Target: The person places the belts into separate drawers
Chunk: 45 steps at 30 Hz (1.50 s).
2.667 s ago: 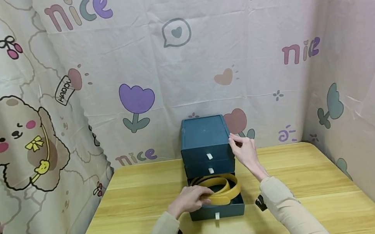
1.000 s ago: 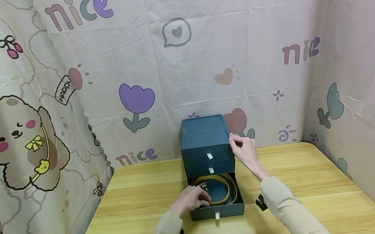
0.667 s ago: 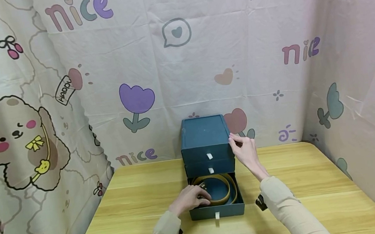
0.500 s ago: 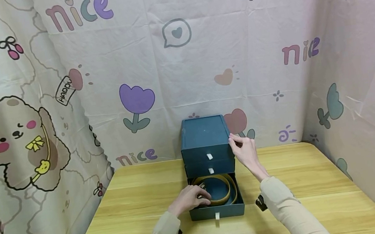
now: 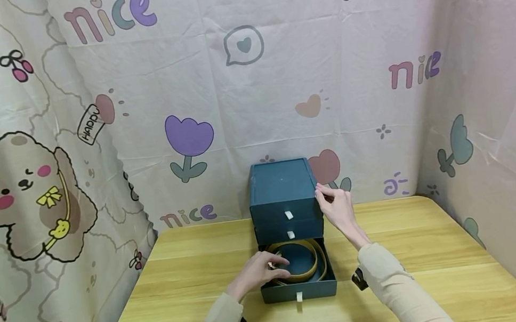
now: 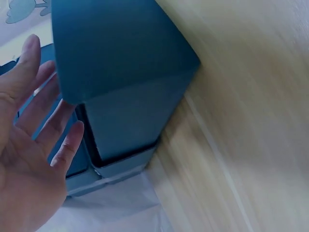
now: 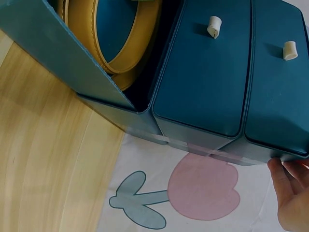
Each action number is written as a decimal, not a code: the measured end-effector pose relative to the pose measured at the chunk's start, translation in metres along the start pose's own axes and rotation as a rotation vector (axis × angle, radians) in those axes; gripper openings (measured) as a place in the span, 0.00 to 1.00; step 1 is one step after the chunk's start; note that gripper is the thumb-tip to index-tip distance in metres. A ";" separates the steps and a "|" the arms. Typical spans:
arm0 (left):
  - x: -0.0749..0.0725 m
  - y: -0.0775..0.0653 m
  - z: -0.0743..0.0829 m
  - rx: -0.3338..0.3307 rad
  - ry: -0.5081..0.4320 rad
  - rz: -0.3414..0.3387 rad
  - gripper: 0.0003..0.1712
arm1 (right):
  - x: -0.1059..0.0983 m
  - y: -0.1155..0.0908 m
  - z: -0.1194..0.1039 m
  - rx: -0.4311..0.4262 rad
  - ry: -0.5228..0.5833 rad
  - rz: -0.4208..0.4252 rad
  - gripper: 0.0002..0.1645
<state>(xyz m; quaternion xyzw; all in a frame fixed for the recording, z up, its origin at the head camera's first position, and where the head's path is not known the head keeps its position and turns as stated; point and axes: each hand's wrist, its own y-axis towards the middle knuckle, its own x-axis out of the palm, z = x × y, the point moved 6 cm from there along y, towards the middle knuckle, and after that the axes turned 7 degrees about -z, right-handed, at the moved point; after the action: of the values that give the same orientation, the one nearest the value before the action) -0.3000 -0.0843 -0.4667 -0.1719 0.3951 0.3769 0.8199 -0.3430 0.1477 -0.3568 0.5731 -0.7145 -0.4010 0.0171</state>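
A yellow belt (image 5: 315, 257) (image 7: 87, 29) lies coiled inside the pulled-out bottom drawer (image 5: 279, 293) of a blue three-drawer box (image 5: 282, 182). Its gold buckle (image 5: 271, 265) shows partly beside my left fingers. My left hand (image 5: 255, 274) hovers over the drawer's left side; in the left wrist view this hand (image 6: 29, 154) has its fingers spread, with nothing held. At the box's upper right edge, my right hand (image 5: 338, 209) touches the side wall with its fingertips; the right wrist view catches only part of that hand (image 7: 294, 198).
The box stands near the back of a wooden table (image 5: 197, 292). Its upper two drawers are closed, each with a small white pull tab (image 5: 289, 214). A printed cloth (image 5: 249, 92) hangs behind and along both sides.
The belt, tilted up under my left hand at first, now lies lower in the drawer. My left fingers have come off it and spread, shifting slightly left. The right hand stays put.
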 end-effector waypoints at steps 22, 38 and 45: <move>-0.011 -0.020 0.015 0.011 -0.192 0.240 0.18 | 0.002 0.001 0.004 0.025 -0.024 -0.005 0.15; 0.015 -0.036 0.014 -0.003 -0.244 0.301 0.24 | 0.000 0.001 0.001 0.003 -0.029 0.008 0.15; 0.024 -0.042 0.018 0.001 -0.191 0.326 0.21 | 0.000 0.001 0.001 0.018 -0.025 0.004 0.15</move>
<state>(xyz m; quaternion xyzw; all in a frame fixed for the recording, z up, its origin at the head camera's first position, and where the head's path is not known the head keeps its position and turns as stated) -0.2490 -0.0900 -0.4752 -0.0684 0.3383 0.5193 0.7818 -0.3442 0.1489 -0.3571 0.5667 -0.7194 -0.4016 0.0041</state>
